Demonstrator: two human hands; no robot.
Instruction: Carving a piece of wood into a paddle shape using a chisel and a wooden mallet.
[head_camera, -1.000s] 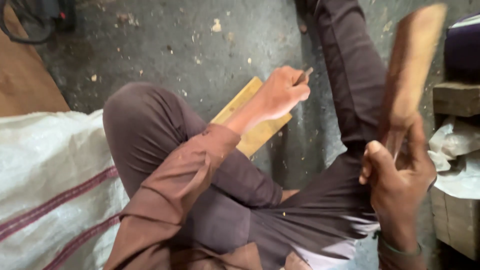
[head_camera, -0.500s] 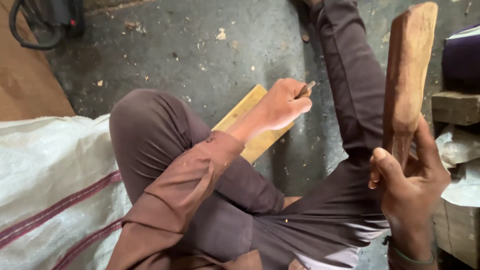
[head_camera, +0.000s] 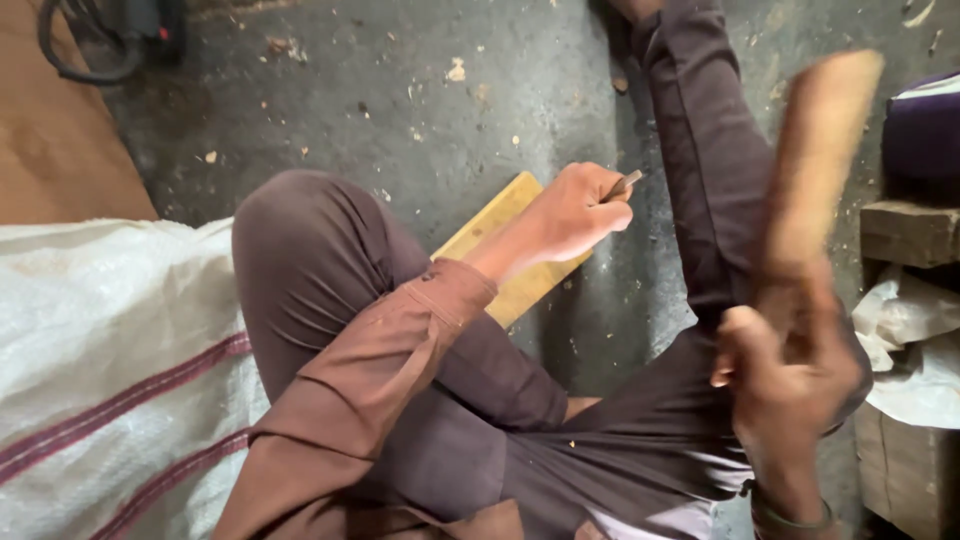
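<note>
My left hand (head_camera: 575, 215) is closed around a thin metal tool (head_camera: 622, 184), whose tip sticks out past the fingers. It rests over a flat yellowish wooden piece (head_camera: 500, 215) lying on the concrete floor beside my bent knee (head_camera: 300, 260). My right hand (head_camera: 790, 375) grips the lower end of a long brown wooden mallet (head_camera: 820, 150), held upright and blurred by motion, above my stretched right leg (head_camera: 700, 150).
A white woven sack with red stripes (head_camera: 100, 370) covers the lower left. A brown board (head_camera: 60, 150) and a black cable (head_camera: 90, 60) lie at the upper left. Wooden blocks (head_camera: 905, 235), crumpled white plastic (head_camera: 915, 340) and a dark purple object (head_camera: 925, 125) crowd the right edge.
The mallet in my right hand has swung and is now blurred, tilted slightly left of its position half a second ago. My left hand stays on the yellowish wood with the tool.
</note>
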